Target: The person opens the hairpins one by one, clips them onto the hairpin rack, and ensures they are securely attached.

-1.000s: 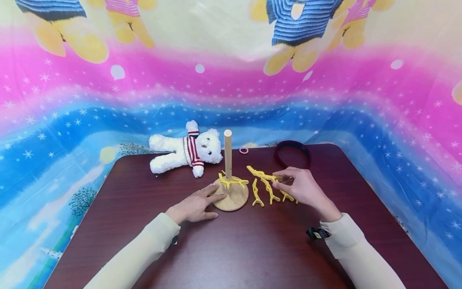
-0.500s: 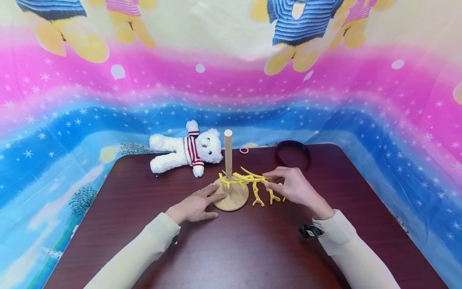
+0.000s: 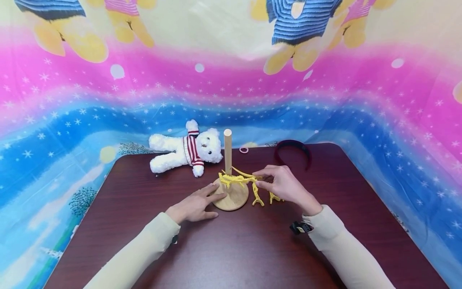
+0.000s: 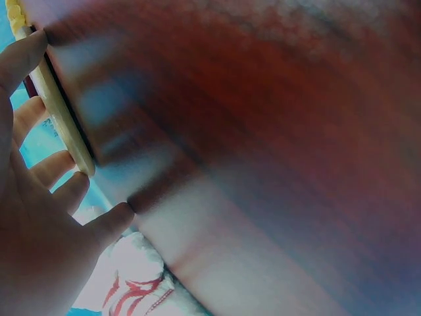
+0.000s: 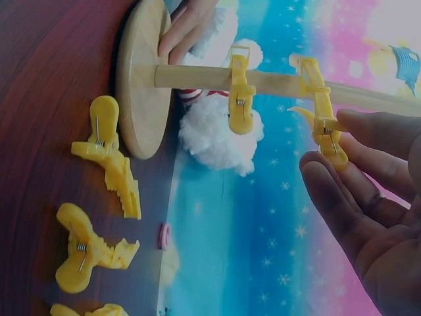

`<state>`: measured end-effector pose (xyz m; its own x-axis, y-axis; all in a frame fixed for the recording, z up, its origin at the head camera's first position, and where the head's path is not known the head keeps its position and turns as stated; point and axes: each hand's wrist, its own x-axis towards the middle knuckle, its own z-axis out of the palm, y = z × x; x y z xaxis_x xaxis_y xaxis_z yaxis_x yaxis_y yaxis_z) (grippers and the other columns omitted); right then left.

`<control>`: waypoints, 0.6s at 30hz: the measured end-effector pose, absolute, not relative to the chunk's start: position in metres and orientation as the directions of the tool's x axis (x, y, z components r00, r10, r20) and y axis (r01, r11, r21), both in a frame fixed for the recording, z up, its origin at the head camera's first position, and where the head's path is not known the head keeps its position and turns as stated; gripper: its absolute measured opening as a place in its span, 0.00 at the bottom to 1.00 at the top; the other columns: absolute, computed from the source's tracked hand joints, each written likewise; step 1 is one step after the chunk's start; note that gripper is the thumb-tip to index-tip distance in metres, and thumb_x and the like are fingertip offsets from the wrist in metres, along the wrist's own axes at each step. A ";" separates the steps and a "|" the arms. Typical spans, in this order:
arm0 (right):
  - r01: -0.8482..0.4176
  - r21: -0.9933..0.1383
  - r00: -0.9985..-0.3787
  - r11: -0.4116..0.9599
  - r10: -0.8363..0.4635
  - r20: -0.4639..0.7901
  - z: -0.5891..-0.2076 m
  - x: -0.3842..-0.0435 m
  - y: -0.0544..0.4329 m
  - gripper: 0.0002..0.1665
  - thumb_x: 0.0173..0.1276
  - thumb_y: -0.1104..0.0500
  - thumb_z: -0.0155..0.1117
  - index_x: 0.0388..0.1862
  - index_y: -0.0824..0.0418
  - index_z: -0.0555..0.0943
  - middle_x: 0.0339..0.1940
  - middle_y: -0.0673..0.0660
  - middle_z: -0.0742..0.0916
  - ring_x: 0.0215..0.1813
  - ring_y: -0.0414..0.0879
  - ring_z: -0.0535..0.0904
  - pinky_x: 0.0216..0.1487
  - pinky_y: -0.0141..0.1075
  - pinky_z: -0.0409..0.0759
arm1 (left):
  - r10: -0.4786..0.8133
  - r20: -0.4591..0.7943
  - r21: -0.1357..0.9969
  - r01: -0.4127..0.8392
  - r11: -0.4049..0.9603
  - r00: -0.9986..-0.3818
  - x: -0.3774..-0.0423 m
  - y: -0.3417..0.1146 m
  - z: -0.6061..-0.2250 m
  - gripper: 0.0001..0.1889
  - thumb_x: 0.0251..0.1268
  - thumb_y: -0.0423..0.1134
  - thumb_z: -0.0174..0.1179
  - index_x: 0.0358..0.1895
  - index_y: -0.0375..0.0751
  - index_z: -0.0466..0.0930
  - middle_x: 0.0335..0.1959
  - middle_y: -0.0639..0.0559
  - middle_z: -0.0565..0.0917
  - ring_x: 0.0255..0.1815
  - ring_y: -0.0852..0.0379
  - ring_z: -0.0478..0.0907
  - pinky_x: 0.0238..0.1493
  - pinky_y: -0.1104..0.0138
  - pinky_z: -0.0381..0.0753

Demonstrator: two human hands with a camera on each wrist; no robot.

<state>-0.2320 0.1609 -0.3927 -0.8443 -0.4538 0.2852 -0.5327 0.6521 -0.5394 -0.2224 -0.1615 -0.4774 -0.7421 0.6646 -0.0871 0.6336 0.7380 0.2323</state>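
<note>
A round wooden base [image 3: 234, 202] carries an upright wooden post [image 3: 227, 152] in the head view. My left hand [image 3: 195, 204] lies with extended fingers on the base's left side; the left wrist view shows those fingers along the disc's edge [image 4: 66, 125]. Between thumb and fingers, my right hand [image 3: 283, 185] pinches the handles of a yellow spring clip [image 5: 323, 122]. In the right wrist view its jaw end overlaps the post, above a second yellow clip [image 5: 241, 99] gripping the post lower down. Loose yellow clips [image 5: 105, 148] lie on the table beside the base.
A white teddy bear [image 3: 173, 146] in a striped sweater lies behind the left hand. Toward the table's back edge are a small pink ring [image 3: 244, 150] and a dark red hoop [image 3: 308, 158]. Printed cloth [image 3: 223, 108] hangs around the dark table [image 3: 238, 257].
My right hand has carried the yellow clip leftward from above the loose clips to the post. My left hand has stayed on the base.
</note>
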 end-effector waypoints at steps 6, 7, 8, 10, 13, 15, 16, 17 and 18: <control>-0.508 -0.546 -0.859 0.666 -0.443 0.258 -0.393 -0.234 0.151 0.14 0.65 0.54 0.72 0.50 0.48 0.89 0.36 0.42 0.88 0.34 0.35 0.81 0.36 0.32 0.81 | 0.666 -0.094 0.227 0.635 0.738 -0.740 -0.222 -0.161 -0.476 0.36 0.70 0.58 0.58 0.79 0.61 0.57 0.82 0.41 0.53 0.82 0.43 0.50 0.76 0.47 0.62; -0.510 -0.542 -0.857 0.668 -0.443 0.261 -0.393 -0.235 0.149 0.14 0.65 0.54 0.72 0.50 0.48 0.89 0.35 0.42 0.88 0.34 0.35 0.80 0.35 0.32 0.81 | 0.666 -0.094 0.224 0.636 0.738 -0.740 -0.222 -0.161 -0.476 0.36 0.70 0.58 0.58 0.78 0.61 0.57 0.82 0.41 0.53 0.82 0.43 0.50 0.76 0.47 0.62; -0.517 -0.537 -0.854 0.667 -0.445 0.268 -0.394 -0.236 0.148 0.14 0.65 0.54 0.72 0.50 0.49 0.89 0.35 0.43 0.88 0.34 0.35 0.80 0.35 0.32 0.81 | 0.666 -0.094 0.223 0.637 0.738 -0.740 -0.222 -0.161 -0.476 0.36 0.70 0.58 0.58 0.78 0.61 0.57 0.82 0.41 0.53 0.82 0.42 0.50 0.76 0.47 0.62; -0.528 -0.531 -0.848 0.663 -0.449 0.284 -0.395 -0.237 0.145 0.14 0.64 0.54 0.73 0.50 0.50 0.89 0.35 0.44 0.88 0.34 0.35 0.80 0.35 0.31 0.80 | 0.665 -0.096 0.220 0.635 0.740 -0.741 -0.222 -0.161 -0.476 0.36 0.70 0.58 0.58 0.79 0.61 0.57 0.82 0.41 0.52 0.82 0.42 0.50 0.76 0.47 0.62; -0.536 -0.534 -0.843 0.654 -0.452 0.293 -0.396 -0.239 0.141 0.14 0.64 0.54 0.73 0.50 0.51 0.89 0.36 0.45 0.89 0.34 0.35 0.81 0.35 0.31 0.81 | 0.662 -0.099 0.222 0.632 0.742 -0.743 -0.223 -0.161 -0.476 0.36 0.70 0.58 0.58 0.79 0.61 0.57 0.82 0.41 0.52 0.83 0.42 0.50 0.76 0.46 0.62; -0.538 -0.536 -0.841 0.651 -0.454 0.293 -0.397 -0.240 0.139 0.14 0.64 0.55 0.73 0.50 0.51 0.89 0.36 0.45 0.89 0.34 0.35 0.81 0.35 0.31 0.81 | 0.661 -0.103 0.224 0.631 0.743 -0.743 -0.223 -0.160 -0.477 0.36 0.70 0.59 0.58 0.79 0.61 0.57 0.82 0.41 0.52 0.83 0.42 0.49 0.76 0.46 0.62; -0.539 -0.535 -0.841 0.651 -0.456 0.292 -0.397 -0.241 0.137 0.14 0.64 0.54 0.73 0.50 0.51 0.89 0.37 0.45 0.89 0.34 0.35 0.81 0.35 0.31 0.81 | 0.662 -0.104 0.224 0.631 0.743 -0.743 -0.223 -0.160 -0.477 0.36 0.70 0.59 0.58 0.79 0.61 0.57 0.82 0.41 0.52 0.83 0.42 0.50 0.76 0.46 0.62; -0.538 -0.536 -0.841 0.651 -0.456 0.291 -0.398 -0.241 0.136 0.14 0.64 0.54 0.73 0.49 0.51 0.89 0.37 0.45 0.89 0.34 0.35 0.81 0.36 0.31 0.82 | 0.662 -0.103 0.224 0.631 0.743 -0.742 -0.223 -0.161 -0.477 0.36 0.70 0.58 0.58 0.79 0.61 0.57 0.82 0.41 0.52 0.82 0.42 0.50 0.76 0.46 0.62; -0.538 -0.537 -0.841 0.650 -0.455 0.291 -0.398 -0.242 0.134 0.14 0.64 0.55 0.73 0.49 0.51 0.89 0.37 0.45 0.89 0.34 0.35 0.82 0.36 0.31 0.82 | 0.663 -0.103 0.224 0.632 0.742 -0.742 -0.223 -0.161 -0.477 0.36 0.70 0.58 0.58 0.79 0.61 0.57 0.82 0.41 0.52 0.82 0.42 0.50 0.76 0.46 0.62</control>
<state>-0.2418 0.1341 -0.3982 -0.8414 -0.4553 0.2911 -0.5376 0.6505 -0.5365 -0.2231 -0.1606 -0.4769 -0.7416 0.6628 -0.1030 0.6319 0.7419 0.2243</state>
